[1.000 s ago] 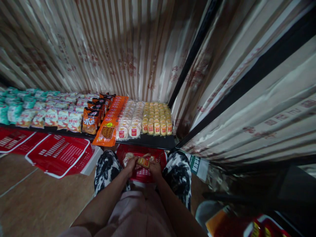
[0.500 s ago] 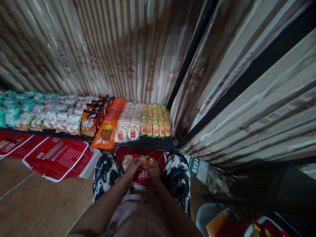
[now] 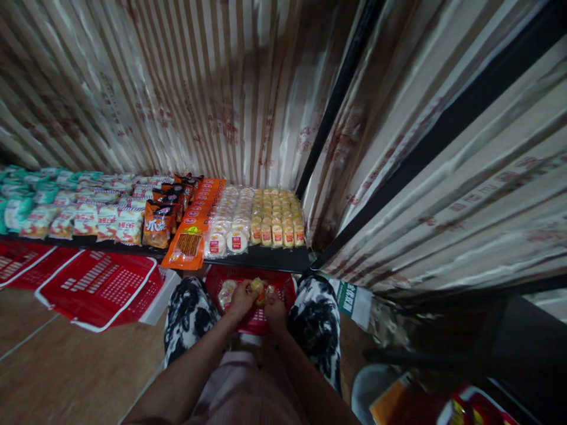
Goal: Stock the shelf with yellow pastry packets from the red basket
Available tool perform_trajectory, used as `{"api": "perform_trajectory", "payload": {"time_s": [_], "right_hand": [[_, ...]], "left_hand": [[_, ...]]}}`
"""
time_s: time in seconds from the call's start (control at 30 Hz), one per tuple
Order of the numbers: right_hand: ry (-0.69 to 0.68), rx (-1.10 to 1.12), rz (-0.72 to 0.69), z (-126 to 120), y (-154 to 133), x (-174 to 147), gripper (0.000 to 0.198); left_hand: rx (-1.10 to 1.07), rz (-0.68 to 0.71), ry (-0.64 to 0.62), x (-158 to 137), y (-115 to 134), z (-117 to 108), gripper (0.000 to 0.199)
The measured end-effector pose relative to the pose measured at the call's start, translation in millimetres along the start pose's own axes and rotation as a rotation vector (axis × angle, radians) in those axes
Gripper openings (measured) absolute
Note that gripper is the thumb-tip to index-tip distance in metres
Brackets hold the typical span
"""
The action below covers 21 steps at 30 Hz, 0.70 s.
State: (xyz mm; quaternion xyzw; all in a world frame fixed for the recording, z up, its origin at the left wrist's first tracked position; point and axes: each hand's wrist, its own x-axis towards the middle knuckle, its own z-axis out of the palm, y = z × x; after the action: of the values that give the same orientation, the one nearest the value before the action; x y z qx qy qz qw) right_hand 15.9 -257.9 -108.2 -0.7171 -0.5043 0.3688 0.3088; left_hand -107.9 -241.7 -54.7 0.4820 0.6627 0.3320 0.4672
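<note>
Lower centre of frame: left hand (image 3: 240, 300) and right hand (image 3: 275, 305) meet over red basket (image 3: 288, 284); fingers of both pinch small yellow snack packet (image 3: 257, 287), held between hands, long axis unclear. Shelf (image 3: 274, 257) directly above.

My hands work in a tight pocket: my two knees (image 3: 190, 313) flank the red basket (image 3: 283, 284), and the black shelf edge (image 3: 274, 258) runs just above it, so the only way in is from above and from my lap. On the shelf, the yellow cakes (image 3: 277, 218), white round cakes (image 3: 230, 227), orange packs (image 3: 195, 230) and more snack bags (image 3: 88, 212) stand packed side by side, with a bare strip only along the front lip. A black post (image 3: 336, 100) and plastic sheeting (image 3: 443, 177) close the right. The wooden floor (image 3: 66, 366) at my left lies open beyond the flat red baskets (image 3: 101, 289). Low right looks cluttered, though it is too dark to tell.
</note>
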Motion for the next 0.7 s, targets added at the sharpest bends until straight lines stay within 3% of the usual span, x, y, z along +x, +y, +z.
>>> {"api": "perform_trajectory", "payload": {"time_s": [0.1, 0.43, 0.7], "right_hand": [[0.079, -0.106, -0.027, -5, -7, -3, 0.028], [0.162, -0.261, -0.299, -11, -34, -18, 0.036], [0.19, -0.341, -0.425, -15, -35, -15, 0.041]], "left_hand": [[0.046, 0.06, -0.024, -2, 6, -2, 0.019], [0.163, 0.205, -0.059, 1, 19, -5, 0.019], [0.098, 0.209, -0.015, 3, 24, -5, 0.022]]}}
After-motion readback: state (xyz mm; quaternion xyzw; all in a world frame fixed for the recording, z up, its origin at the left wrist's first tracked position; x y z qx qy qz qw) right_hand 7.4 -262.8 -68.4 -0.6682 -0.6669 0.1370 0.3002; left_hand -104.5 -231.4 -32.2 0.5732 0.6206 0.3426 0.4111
